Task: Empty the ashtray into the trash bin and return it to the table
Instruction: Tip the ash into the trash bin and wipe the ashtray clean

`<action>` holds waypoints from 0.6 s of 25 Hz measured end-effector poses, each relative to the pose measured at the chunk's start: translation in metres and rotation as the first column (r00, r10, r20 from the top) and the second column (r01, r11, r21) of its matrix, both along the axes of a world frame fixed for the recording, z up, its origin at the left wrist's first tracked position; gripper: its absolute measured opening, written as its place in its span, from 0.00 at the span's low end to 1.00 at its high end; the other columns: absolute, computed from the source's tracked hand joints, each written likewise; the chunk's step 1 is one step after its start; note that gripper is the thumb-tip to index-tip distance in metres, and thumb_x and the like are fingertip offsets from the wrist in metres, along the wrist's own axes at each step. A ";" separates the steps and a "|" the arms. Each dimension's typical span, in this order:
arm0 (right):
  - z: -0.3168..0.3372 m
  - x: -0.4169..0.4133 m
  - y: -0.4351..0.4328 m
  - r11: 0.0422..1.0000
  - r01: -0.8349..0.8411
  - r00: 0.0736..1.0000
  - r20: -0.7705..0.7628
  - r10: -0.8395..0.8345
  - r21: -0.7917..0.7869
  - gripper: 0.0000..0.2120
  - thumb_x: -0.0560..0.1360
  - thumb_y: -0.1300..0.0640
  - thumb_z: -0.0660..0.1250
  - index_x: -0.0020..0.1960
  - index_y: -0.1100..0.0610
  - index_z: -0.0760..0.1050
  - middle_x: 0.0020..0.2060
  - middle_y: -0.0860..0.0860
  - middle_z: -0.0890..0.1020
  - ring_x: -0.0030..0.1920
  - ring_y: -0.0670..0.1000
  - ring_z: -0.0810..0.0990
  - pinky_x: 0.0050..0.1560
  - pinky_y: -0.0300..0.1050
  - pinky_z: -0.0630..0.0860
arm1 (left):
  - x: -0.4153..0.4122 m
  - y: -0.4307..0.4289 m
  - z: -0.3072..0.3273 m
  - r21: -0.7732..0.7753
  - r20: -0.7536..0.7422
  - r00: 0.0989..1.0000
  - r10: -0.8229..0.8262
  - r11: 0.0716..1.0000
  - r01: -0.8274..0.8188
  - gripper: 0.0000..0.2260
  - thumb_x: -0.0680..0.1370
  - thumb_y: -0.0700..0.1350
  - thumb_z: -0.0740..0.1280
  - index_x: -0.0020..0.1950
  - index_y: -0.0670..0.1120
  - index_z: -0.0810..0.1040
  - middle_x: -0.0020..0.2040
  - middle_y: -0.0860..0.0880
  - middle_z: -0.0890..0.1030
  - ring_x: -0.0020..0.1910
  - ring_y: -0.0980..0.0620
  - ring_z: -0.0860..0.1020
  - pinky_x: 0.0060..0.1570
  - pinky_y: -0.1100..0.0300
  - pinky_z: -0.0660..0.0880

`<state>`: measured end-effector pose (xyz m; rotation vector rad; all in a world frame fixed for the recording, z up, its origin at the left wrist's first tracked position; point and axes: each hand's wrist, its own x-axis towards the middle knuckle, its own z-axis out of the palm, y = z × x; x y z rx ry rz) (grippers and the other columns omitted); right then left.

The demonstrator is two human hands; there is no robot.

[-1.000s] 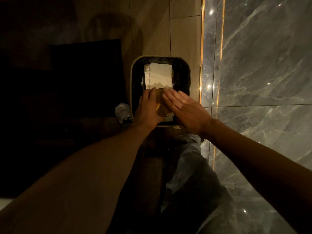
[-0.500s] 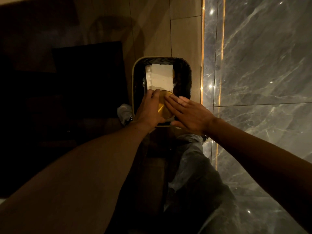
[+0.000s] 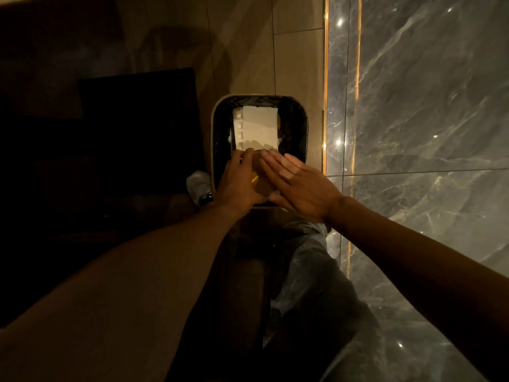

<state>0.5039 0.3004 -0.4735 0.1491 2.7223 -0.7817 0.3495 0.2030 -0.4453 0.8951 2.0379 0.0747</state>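
- You're mid-emptying: your left hand (image 3: pixel 239 183) curls its fingers around the amber ashtray (image 3: pixel 261 183), held over the trash bin (image 3: pixel 212 150).
- Your right hand (image 3: pixel 300 186) lies flat against it, fingers together.
- Next, probably tap it clean, then carry it to the table.

pale cardboard box (image 3: pixel 257 125) in the bin, grey marble wall (image 3: pixel 427 106) alongside.

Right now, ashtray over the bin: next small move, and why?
Probably tap it once more. The left hand holds the amber ashtray over the trash bin, and the right hand lies flat against it; whether it's empty is hidden.
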 end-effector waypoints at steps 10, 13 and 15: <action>-0.002 0.004 -0.003 1.000 0.005 1.000 0.004 -0.004 -0.009 0.35 0.80 0.38 0.37 0.77 0.62 0.51 0.77 0.61 0.56 0.77 0.57 0.51 0.76 0.55 0.55 | -0.003 0.002 0.000 -0.001 -0.004 1.000 0.005 1.000 -0.005 0.48 0.59 0.51 0.82 0.73 0.44 0.62 0.69 0.43 0.65 0.66 0.42 0.69 0.63 0.48 0.72; -0.002 0.003 -0.003 1.000 0.017 1.000 0.019 -0.017 -0.018 0.35 0.81 0.39 0.39 0.77 0.62 0.51 0.77 0.60 0.56 0.77 0.57 0.51 0.76 0.55 0.55 | -0.001 0.003 0.001 -0.004 0.002 1.000 0.006 1.000 -0.006 0.49 0.59 0.51 0.82 0.74 0.44 0.61 0.69 0.43 0.65 0.67 0.43 0.69 0.63 0.49 0.71; -0.002 0.001 -0.005 1.000 0.005 1.000 0.009 -0.005 -0.013 0.35 0.81 0.38 0.38 0.77 0.62 0.52 0.76 0.60 0.57 0.77 0.57 0.52 0.76 0.55 0.56 | -0.001 0.004 0.002 -0.008 -0.008 1.000 -0.016 1.000 0.016 0.49 0.58 0.51 0.82 0.73 0.44 0.62 0.69 0.44 0.66 0.67 0.43 0.69 0.63 0.49 0.71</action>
